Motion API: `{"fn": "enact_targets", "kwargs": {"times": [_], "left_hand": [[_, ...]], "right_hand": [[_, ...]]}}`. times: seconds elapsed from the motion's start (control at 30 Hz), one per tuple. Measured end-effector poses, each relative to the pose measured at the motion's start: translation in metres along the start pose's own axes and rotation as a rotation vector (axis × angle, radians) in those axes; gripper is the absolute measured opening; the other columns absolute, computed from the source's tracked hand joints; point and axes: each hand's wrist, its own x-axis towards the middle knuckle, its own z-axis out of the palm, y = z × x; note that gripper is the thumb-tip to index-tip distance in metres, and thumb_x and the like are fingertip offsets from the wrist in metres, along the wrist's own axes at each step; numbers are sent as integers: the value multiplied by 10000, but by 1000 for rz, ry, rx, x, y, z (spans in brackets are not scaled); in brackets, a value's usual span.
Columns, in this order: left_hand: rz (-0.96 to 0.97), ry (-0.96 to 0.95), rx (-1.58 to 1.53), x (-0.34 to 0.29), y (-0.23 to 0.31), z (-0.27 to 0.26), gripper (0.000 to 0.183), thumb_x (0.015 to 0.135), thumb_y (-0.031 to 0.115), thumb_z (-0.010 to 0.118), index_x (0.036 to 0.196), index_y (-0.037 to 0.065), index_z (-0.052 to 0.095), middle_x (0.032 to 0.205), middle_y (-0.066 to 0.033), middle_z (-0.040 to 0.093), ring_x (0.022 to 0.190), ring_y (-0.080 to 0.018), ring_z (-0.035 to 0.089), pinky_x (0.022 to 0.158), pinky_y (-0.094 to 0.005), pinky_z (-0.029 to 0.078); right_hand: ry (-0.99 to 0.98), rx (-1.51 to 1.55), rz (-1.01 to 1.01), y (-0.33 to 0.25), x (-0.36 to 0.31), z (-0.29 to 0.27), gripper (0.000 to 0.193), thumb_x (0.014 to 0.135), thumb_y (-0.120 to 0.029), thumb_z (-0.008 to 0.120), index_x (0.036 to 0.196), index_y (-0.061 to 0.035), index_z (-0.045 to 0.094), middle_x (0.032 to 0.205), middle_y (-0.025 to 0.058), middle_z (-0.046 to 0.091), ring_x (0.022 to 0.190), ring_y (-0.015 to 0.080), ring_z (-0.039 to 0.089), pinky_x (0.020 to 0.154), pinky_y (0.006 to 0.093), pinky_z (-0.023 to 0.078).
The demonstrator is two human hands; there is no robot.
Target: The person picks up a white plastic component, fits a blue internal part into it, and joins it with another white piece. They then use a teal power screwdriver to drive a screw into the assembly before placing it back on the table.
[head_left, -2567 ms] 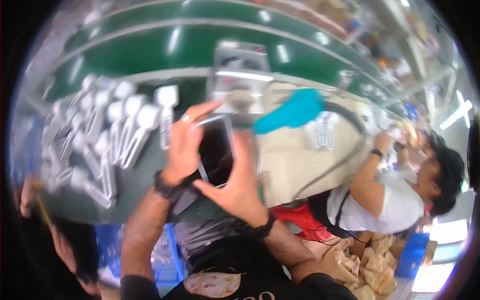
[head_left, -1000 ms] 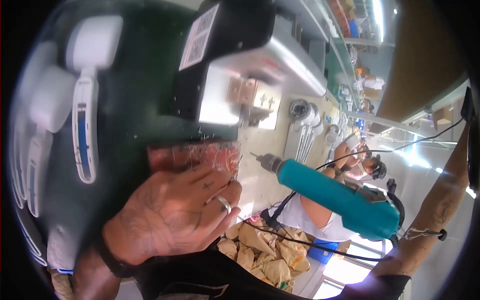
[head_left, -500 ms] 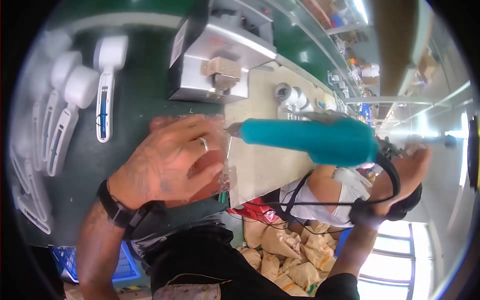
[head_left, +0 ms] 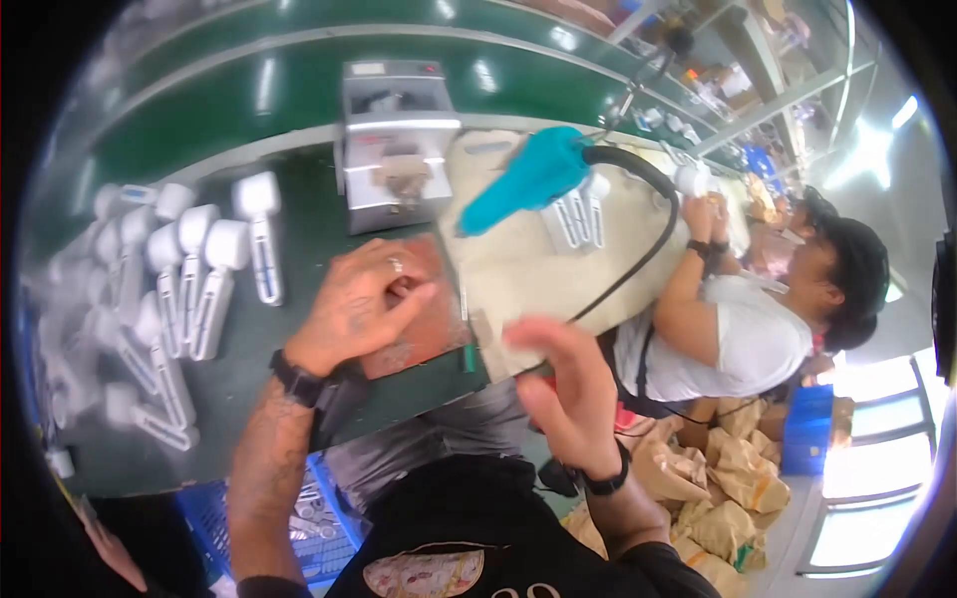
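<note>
Left hand (head_left: 349, 314) on red plate (head_left: 439, 309), right hand (head_left: 573, 399) empty and spread

A moment earlier the right hand was raised beyond the teal power screwdriver (head_left: 533, 179); now it is low, near the edge of the green table (head_left: 249, 399), fingers loosely open and blurred. The screwdriver, whose tip was close to the left hand, hangs farther off above the pale board (head_left: 528, 289). The left hand remains curled over the red plate on the table; whether it grips anything, I cannot tell. Lower down, a blue basket (head_left: 209, 518) holds small whitish parts (head_left: 314, 513).
</note>
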Motion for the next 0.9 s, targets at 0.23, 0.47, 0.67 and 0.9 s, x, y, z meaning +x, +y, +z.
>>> {"fn": "enact_targets", "kwargs": {"times": [0.23,0.47,0.67,0.9], "left_hand": [[150,-112,-159,12,4,123,143,850,172,726,915,46,704,968,-109,706,922,-316,694,814,-402,561],[412,-69,-307,29,71,194,174,866,222,723,842,70,641,964,-126,673,884,-323,675,754,-427,524],[368,19,-386,11,77,199,224,882,191,723,741,60,609,785,-88,642,694,-301,656,603,-403,515],[174,121,-336,-46,71,187,242,853,86,745,691,58,567,687,-60,592,570,-257,600,521,-362,476]], "right_hand": [[547,-112,2,65,29,-49,650,963,-124,675,1503,-3,334,1445,125,472,1295,230,489,1121,383,367],[696,-172,37,30,-28,-120,425,1032,-217,555,1382,18,501,1181,136,634,1105,199,593,975,341,451],[731,-240,-67,10,-57,-117,425,999,-180,567,1349,56,515,1131,137,632,1011,206,590,933,354,461],[670,-233,145,5,-122,-96,486,998,-285,586,1347,36,482,930,76,608,879,148,550,817,297,439]]}}
